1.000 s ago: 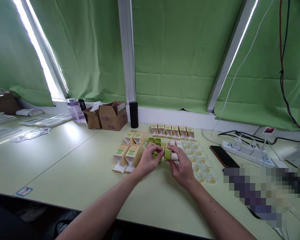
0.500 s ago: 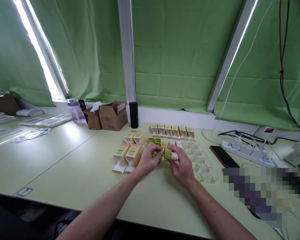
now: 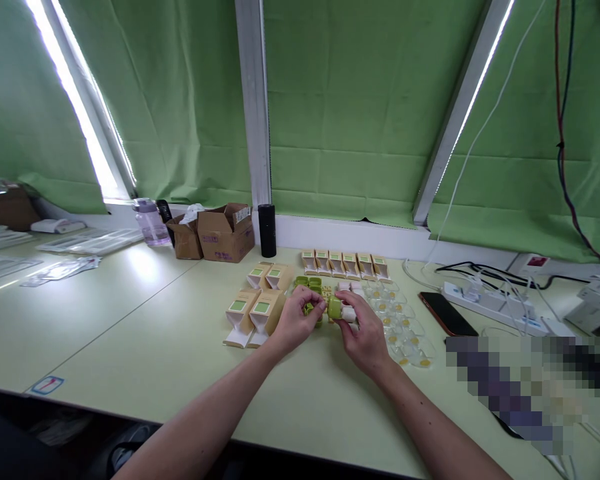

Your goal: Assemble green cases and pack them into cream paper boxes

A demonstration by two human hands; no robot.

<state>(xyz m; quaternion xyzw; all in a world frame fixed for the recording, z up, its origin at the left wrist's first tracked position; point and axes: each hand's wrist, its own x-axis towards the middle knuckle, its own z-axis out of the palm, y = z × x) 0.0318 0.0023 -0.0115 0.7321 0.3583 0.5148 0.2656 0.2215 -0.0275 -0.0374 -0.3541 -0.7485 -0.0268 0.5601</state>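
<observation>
My left hand [image 3: 297, 323] is closed around a small green piece [image 3: 310, 309] at the middle of the pale green table [image 3: 130, 320]. My right hand [image 3: 364, 331] pinches a small green and white part [image 3: 341, 310] right beside it, so the two pieces almost touch. More green pieces [image 3: 309, 283] lie just behind my hands. Tan cartons with green labels [image 3: 254, 313] stand to the left of my left hand. Clear blister shells with yellow centres [image 3: 405, 328] lie to the right of my right hand.
A row of small tan boxes [image 3: 344, 264] stands behind, near a black cylinder [image 3: 267, 230] and brown cardboard boxes [image 3: 219, 232]. A phone [image 3: 444, 313], a power strip [image 3: 495, 303] and cables lie at right. A water bottle [image 3: 150, 221] and plastic sheets sit far left.
</observation>
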